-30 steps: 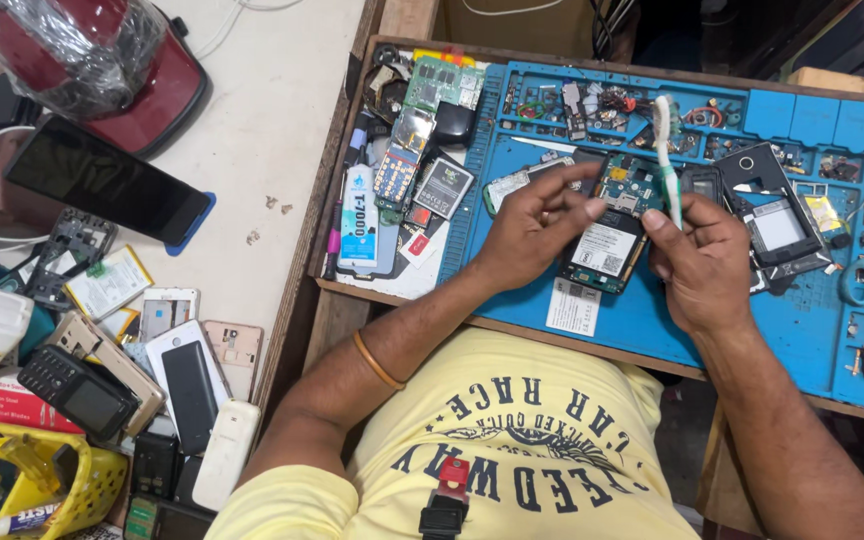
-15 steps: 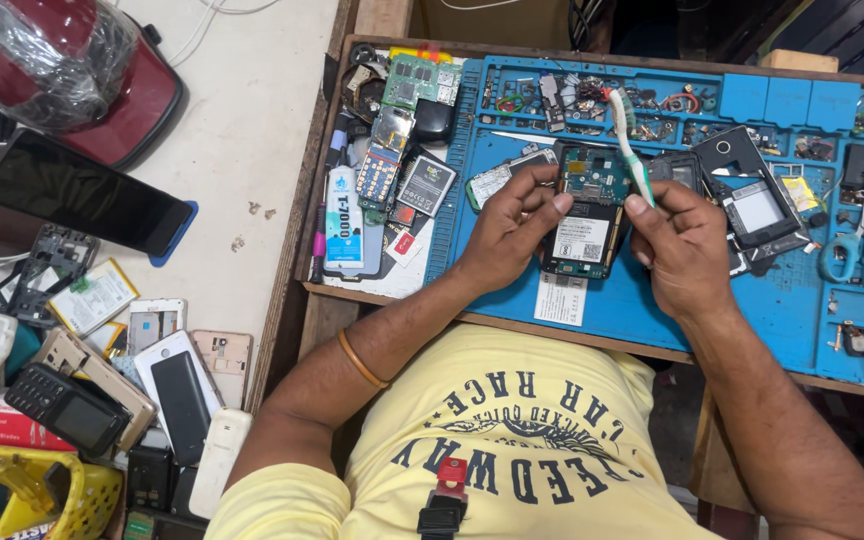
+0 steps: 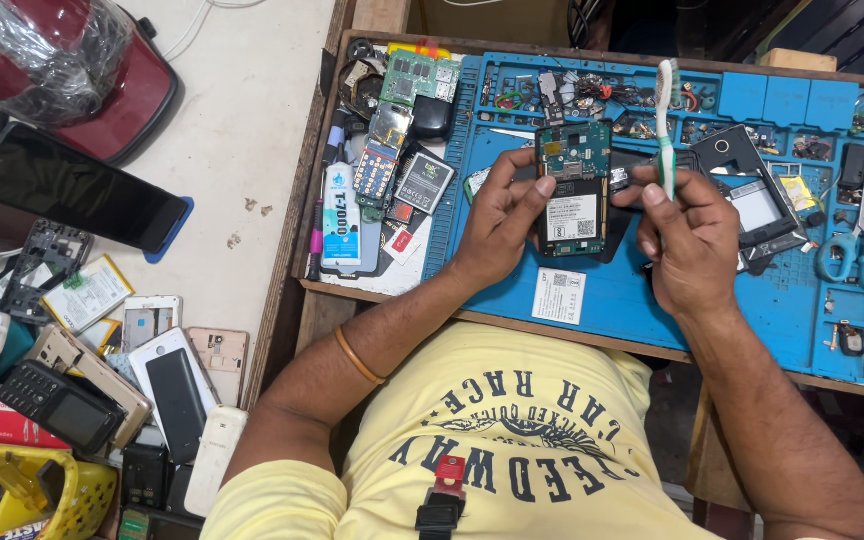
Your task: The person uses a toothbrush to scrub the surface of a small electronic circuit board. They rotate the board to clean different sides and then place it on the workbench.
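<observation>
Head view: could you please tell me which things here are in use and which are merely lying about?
In use: opened phone in left hand; toothbrush in right hand; blue work mat.

Lying about: scissors, glue tube, black tablet, old handsets.

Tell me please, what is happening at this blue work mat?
A person sits at a blue work mat covered with small parts. The left hand holds an opened phone with its circuit board exposed. The right hand holds a green and white toothbrush upright, beside the phone and not touching the board. Blue scissors lie on the mat to the right.
</observation>
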